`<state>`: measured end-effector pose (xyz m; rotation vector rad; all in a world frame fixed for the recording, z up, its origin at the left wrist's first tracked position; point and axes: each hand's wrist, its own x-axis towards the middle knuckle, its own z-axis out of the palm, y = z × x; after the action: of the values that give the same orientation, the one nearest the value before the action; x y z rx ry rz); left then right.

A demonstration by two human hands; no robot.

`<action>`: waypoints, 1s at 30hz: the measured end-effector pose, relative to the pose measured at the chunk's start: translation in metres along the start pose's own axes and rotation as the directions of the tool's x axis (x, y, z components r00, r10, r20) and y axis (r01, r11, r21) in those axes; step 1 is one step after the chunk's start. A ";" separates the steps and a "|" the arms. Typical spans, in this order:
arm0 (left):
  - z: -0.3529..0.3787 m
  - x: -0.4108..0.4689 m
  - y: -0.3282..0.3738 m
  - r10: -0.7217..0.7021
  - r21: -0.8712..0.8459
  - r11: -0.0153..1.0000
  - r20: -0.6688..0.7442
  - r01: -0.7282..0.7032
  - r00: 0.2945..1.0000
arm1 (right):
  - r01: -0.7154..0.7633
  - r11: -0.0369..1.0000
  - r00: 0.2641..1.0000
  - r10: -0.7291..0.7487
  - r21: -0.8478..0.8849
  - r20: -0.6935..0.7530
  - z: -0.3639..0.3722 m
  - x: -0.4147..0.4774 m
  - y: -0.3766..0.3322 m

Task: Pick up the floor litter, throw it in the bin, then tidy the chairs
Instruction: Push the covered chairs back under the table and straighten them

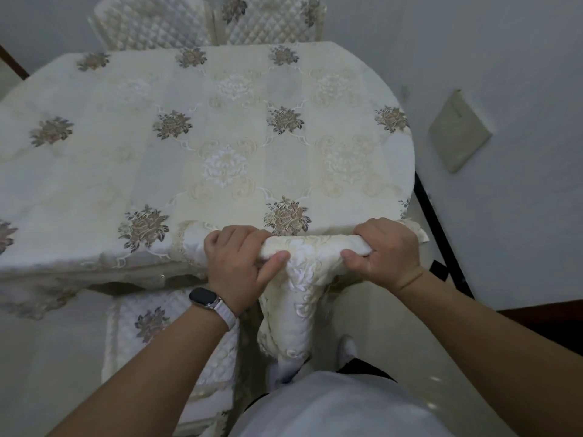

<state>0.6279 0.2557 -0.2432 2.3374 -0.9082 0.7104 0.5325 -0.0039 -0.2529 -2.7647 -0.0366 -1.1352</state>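
A chair with a cream embroidered cover (296,298) stands right in front of me, its top rail against the near edge of the table (220,137). My left hand (239,263) grips the left end of that top rail. My right hand (385,253) grips the right end, fingers curled over the fabric. A second chair (164,335) with a quilted floral seat sits to the left, tucked partly under the table. Two more quilted chairs (151,23) (271,23) stand at the far side. No litter or bin is in view.
The table wears a cream floral cloth hanging over its edges. A beige pad (457,134) lies on the pale floor to the right. A dark strip (438,228) runs along the floor past the table's right side. My foot (347,348) is beside the chair.
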 end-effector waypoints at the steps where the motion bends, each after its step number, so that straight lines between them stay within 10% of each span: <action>1: 0.003 -0.001 0.003 0.000 0.005 1.000 0.007 0.000 1.000 | 0.002 1.000 1.000 -0.002 0.007 0.011 0.001 -0.001 0.005; 30: 0.040 -0.050 0.046 -0.120 -0.015 0.992 0.241 0.127 0.963 | 0.105 0.982 0.978 -0.131 0.154 0.166 0.011 -0.050 0.058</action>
<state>0.5739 0.2234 -0.2908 2.4642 -0.8568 0.3657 0.5089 -0.0581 -0.3036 -2.7532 -0.2957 -0.8719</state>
